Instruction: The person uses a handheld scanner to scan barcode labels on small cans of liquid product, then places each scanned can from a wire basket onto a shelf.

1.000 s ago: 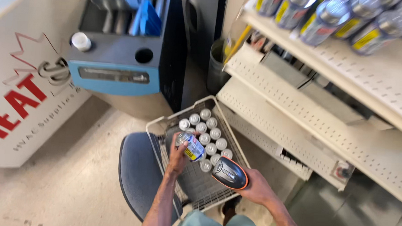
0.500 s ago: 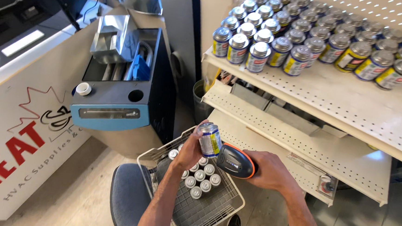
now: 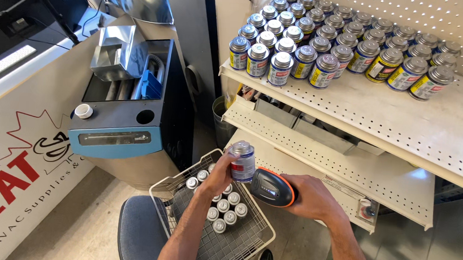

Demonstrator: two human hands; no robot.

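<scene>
- The person's left hand (image 3: 219, 176) is curled around a small can (image 3: 242, 161) with a silver screw cap and a blue label, holding it upright above the far edge of a wire basket (image 3: 260, 229).
- The right hand (image 3: 313, 198) is wrapped tightly around a handheld scanner (image 3: 272, 187), black with an orange rim, whose head lies just beside the can, almost touching it.
- The basket sits below both hands on a blue-grey seat (image 3: 138, 231); a cluster of loose cans (image 3: 221, 204) with silver caps stands upright on its mesh floor, mostly at the far side.
- Right of the hands, a lower cream shelf (image 3: 315, 167) of perforated metal runs outward, with grey bins tucked under the shelf above it.
- To the left stands a grey and blue appliance (image 3: 125, 123) with sheet-metal parts lying in its open top, beside a white counter panel (image 3: 21, 149) with red lettering.
- Farthest off, the upper shelf (image 3: 393, 118) carries rows of shelved cans (image 3: 333, 42), blue-labelled on the left and yellow-labelled on the right, against a pegboard back.
</scene>
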